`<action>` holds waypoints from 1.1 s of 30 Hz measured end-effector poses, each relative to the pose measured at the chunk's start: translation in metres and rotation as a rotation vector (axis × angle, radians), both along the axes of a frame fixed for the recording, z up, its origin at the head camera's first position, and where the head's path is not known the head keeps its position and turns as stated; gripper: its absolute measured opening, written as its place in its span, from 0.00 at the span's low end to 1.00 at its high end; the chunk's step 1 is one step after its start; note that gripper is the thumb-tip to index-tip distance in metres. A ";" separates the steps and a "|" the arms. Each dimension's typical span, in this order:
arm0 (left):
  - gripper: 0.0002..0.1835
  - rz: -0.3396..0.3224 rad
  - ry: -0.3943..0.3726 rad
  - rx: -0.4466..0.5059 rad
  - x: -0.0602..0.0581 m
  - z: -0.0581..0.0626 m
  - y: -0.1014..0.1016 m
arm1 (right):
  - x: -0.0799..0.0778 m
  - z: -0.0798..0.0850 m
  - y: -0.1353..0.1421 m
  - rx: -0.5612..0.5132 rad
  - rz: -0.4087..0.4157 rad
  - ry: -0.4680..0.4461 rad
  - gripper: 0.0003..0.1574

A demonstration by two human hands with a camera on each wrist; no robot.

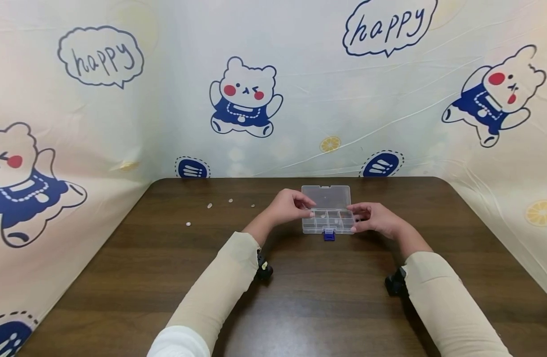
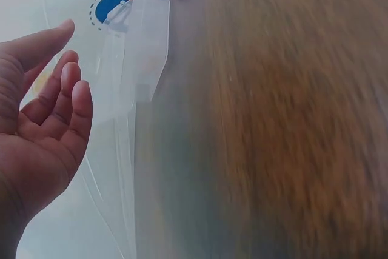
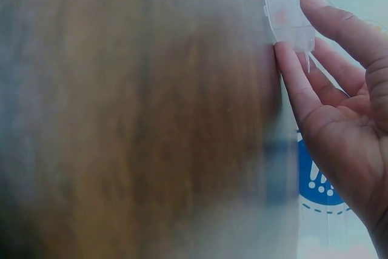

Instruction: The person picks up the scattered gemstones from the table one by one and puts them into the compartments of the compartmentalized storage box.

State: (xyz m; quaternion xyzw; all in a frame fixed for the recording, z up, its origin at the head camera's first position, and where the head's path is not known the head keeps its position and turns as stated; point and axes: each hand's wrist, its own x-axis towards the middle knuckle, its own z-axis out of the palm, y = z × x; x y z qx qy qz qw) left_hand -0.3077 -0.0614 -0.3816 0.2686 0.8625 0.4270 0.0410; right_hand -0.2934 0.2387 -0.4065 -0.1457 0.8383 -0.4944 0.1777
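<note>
A clear plastic compartment box (image 1: pixel 328 230) stands on the table with its lid (image 1: pixel 327 197) raised at the back and a blue latch (image 1: pixel 329 235) hanging at the front. A few tiny pieces show in its compartments, too small to identify. Over the box's left end is my left hand (image 1: pixel 287 206), thumb and fingers apart; nothing shows between them in the left wrist view, where the hand (image 2: pixel 45 125) is beside the box (image 2: pixel 148 40). My right hand (image 1: pixel 377 218) is at the box's right end. In the right wrist view its loosely extended fingers (image 3: pixel 297 83) touch the box's edge.
Several small whitish pieces lie scattered on the brown table (image 1: pixel 175 277) to the left, one white piece (image 1: pixel 188 224) nearest me. A printed cloth (image 1: pixel 300 89) with bears hangs behind the table and along its sides.
</note>
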 end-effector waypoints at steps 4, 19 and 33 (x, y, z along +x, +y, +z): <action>0.13 0.006 -0.004 0.016 0.001 0.000 -0.006 | 0.001 0.000 0.002 0.000 0.004 0.001 0.46; 0.17 0.028 -0.013 0.061 0.009 0.000 -0.030 | -0.004 -0.002 0.001 0.022 0.007 -0.017 0.47; 0.22 0.052 -0.060 0.045 0.020 0.002 -0.060 | -0.001 0.000 0.000 0.024 0.006 -0.018 0.47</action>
